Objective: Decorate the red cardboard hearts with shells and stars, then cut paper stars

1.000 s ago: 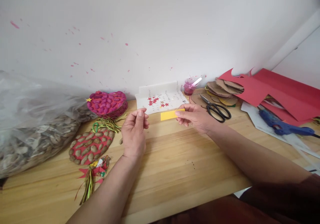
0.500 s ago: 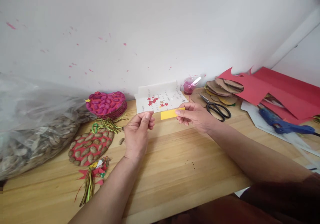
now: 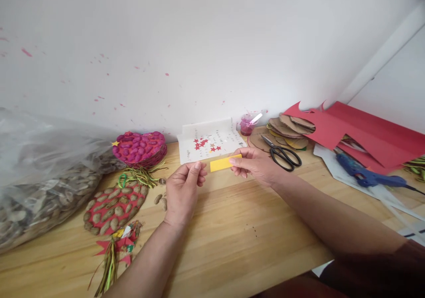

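A yellow paper strip [image 3: 221, 163] is pinched between the thumb and fingers of my right hand [image 3: 252, 164], held level above the wooden table [image 3: 226, 236]. My left hand [image 3: 184, 187] is closed in a pinch near the strip's left end, with a small gap between. Whatever sits between its thumb and finger, if anything, is too small to make out. Just beyond both hands, red paper stars [image 3: 201, 144] and a few yellowish ones [image 3: 212, 148] lie on a creased white sheet [image 3: 186, 154] with writing.
At right are black-handled scissors [image 3: 285, 157], stacked cardboard pieces [image 3: 282, 129], red paper [image 3: 375, 129] and a blue glue gun [image 3: 368, 174]. A cup of purple paint [image 3: 247, 124] stands by the wall. At left are a peanut-covered red piece [image 3: 116, 207], a magenta one [image 3: 139, 146] and a bag of peanuts [image 3: 49, 205].
The view has tilted slightly upward, so everything sits lower in the picture. Both hands keep their pinch, and the yellow strip stays in my right hand.
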Demonstrator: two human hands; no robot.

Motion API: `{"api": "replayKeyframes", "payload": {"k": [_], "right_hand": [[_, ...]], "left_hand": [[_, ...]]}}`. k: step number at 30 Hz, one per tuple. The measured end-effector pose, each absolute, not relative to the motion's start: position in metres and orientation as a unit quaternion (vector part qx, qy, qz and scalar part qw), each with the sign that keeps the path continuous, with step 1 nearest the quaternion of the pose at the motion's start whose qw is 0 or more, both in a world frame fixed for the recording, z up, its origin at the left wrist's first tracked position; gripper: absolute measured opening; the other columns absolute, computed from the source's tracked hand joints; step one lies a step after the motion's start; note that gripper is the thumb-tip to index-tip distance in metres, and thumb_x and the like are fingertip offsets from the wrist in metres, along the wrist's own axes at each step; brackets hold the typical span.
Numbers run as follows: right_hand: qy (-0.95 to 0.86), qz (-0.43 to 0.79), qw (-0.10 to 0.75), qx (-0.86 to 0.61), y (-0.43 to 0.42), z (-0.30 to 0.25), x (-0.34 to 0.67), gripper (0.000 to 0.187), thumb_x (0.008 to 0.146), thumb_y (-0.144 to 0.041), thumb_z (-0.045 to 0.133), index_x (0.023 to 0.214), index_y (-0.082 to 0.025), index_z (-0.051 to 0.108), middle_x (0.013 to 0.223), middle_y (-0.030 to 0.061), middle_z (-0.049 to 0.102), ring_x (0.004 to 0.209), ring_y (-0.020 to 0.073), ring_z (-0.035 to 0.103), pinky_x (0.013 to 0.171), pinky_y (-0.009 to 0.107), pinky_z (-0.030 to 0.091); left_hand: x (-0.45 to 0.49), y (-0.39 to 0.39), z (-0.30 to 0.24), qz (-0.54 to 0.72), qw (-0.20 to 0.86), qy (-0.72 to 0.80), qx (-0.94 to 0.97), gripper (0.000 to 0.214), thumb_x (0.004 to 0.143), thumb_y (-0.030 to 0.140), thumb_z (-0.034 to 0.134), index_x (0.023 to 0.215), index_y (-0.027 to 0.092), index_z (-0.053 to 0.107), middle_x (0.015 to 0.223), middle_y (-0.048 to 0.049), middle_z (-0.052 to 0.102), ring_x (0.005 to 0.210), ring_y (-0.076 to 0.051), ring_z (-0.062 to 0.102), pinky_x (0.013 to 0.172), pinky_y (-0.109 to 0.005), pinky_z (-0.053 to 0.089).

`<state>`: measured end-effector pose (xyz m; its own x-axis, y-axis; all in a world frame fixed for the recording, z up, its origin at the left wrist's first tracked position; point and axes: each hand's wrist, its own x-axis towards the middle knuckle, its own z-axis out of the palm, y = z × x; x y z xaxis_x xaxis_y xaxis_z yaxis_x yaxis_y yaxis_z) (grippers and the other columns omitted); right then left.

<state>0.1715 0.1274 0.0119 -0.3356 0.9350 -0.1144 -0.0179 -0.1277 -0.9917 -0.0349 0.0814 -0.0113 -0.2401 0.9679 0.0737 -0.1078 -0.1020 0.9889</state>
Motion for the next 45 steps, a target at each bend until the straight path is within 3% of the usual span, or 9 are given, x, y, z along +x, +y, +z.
{"api": "replayKeyframes", "payload": {"k": [5, 11, 17, 24, 29, 35, 38, 40, 45], "right_hand": [[-0.538, 0.616, 0.388, -0.426, 0.126, 0.013, 0.172, 0.027, 0.071, -0.04, 0.082, 0.07, -0.017, 0.067, 0.064, -0.0009, 0.067, 0.054, 0.0089, 0.058, 0.045, 0.019, 0.038], [-0.548, 0.612, 0.378, -0.427, 0.127, 0.013, 0.173, 0.026, 0.075, -0.04, 0.08, 0.072, -0.017, 0.067, 0.065, -0.0011, 0.068, 0.054, 0.0081, 0.058, 0.045, 0.018, 0.038], [-0.556, 0.607, 0.372, -0.429, 0.127, 0.011, 0.172, 0.027, 0.074, -0.04, 0.079, 0.072, -0.016, 0.067, 0.065, -0.0005, 0.068, 0.054, 0.0081, 0.058, 0.045, 0.018, 0.038], [-0.578, 0.603, 0.35, -0.424, 0.122, 0.009, 0.168, 0.026, 0.076, -0.04, 0.079, 0.074, -0.016, 0.066, 0.069, 0.0006, 0.068, 0.058, 0.0097, 0.06, 0.046, 0.019, 0.04], [-0.623, 0.586, 0.294, -0.427, 0.121, 0.007, 0.168, 0.024, 0.083, -0.038, 0.072, 0.092, -0.016, 0.069, 0.074, 0.0022, 0.07, 0.064, 0.0122, 0.063, 0.051, 0.021, 0.044], [-0.646, 0.557, 0.245, -0.461, 0.118, 0.008, 0.166, 0.042, 0.093, -0.048, 0.057, 0.066, -0.016, 0.063, 0.057, 0.0023, 0.066, 0.05, 0.0106, 0.057, 0.047, 0.022, 0.04], [-0.648, 0.576, 0.228, -0.443, 0.117, 0.006, 0.163, 0.021, 0.088, -0.036, 0.064, 0.091, -0.017, 0.071, 0.09, 0.007, 0.075, 0.07, 0.0149, 0.068, 0.051, 0.021, 0.045], [-0.643, 0.589, 0.227, -0.434, 0.117, 0.004, 0.162, 0.026, 0.088, -0.033, 0.063, 0.107, -0.017, 0.069, 0.097, 0.0076, 0.074, 0.075, 0.0159, 0.07, 0.051, 0.021, 0.045], [-0.642, 0.579, 0.232, -0.446, 0.117, 0.001, 0.161, 0.038, 0.096, -0.049, 0.048, 0.083, -0.016, 0.063, 0.064, 0.0015, 0.066, 0.053, 0.0114, 0.06, 0.045, 0.021, 0.037]], "left_hand": [[-0.033, 0.081, -0.01, 0.605, 0.451, 0.5, 0.426, 0.036, 0.08, 0.048, 0.073, 0.093, 0.015, 0.076, 0.076, -0.0037, 0.07, 0.06, -0.011, 0.055, 0.058, -0.023, 0.046], [-0.036, 0.08, -0.01, 0.591, 0.454, 0.511, 0.428, 0.036, 0.078, 0.05, 0.074, 0.078, 0.014, 0.075, 0.063, -0.0006, 0.063, 0.052, -0.008, 0.049, 0.05, -0.02, 0.04], [-0.032, 0.079, -0.005, 0.572, 0.5, 0.492, 0.425, 0.045, 0.079, 0.052, 0.073, 0.104, 0.015, 0.074, 0.078, -0.0021, 0.068, 0.065, -0.011, 0.057, 0.062, -0.022, 0.049], [-0.032, 0.079, -0.009, 0.523, 0.51, 0.503, 0.462, 0.033, 0.073, 0.043, 0.081, 0.083, 0.014, 0.07, 0.063, 0.0005, 0.064, 0.057, -0.01, 0.054, 0.058, -0.021, 0.044], [-0.033, 0.08, -0.009, 0.578, 0.507, 0.493, 0.408, 0.033, 0.071, 0.041, 0.082, 0.087, 0.014, 0.071, 0.064, 0.001, 0.063, 0.059, -0.009, 0.053, 0.06, -0.021, 0.044], [-0.03, 0.079, -0.011, 0.591, 0.558, 0.458, 0.36, 0.033, 0.069, 0.037, 0.085, 0.088, 0.014, 0.07, 0.068, 0.0011, 0.064, 0.06, -0.008, 0.055, 0.06, -0.02, 0.045], [-0.027, 0.077, -0.011, 0.592, 0.574, 0.451, 0.341, 0.033, 0.068, 0.035, 0.086, 0.086, 0.013, 0.071, 0.071, 0.0003, 0.066, 0.06, -0.007, 0.055, 0.061, -0.019, 0.046], [-0.026, 0.077, -0.01, 0.589, 0.582, 0.45, 0.335, 0.033, 0.067, 0.035, 0.086, 0.087, 0.013, 0.072, 0.072, -0.0003, 0.068, 0.06, -0.007, 0.057, 0.061, -0.019, 0.047], [-0.024, 0.077, -0.01, 0.583, 0.595, 0.445, 0.328, 0.034, 0.067, 0.034, 0.087, 0.089, 0.014, 0.071, 0.07, 0.0006, 0.068, 0.06, -0.007, 0.059, 0.061, -0.018, 0.049]]}}
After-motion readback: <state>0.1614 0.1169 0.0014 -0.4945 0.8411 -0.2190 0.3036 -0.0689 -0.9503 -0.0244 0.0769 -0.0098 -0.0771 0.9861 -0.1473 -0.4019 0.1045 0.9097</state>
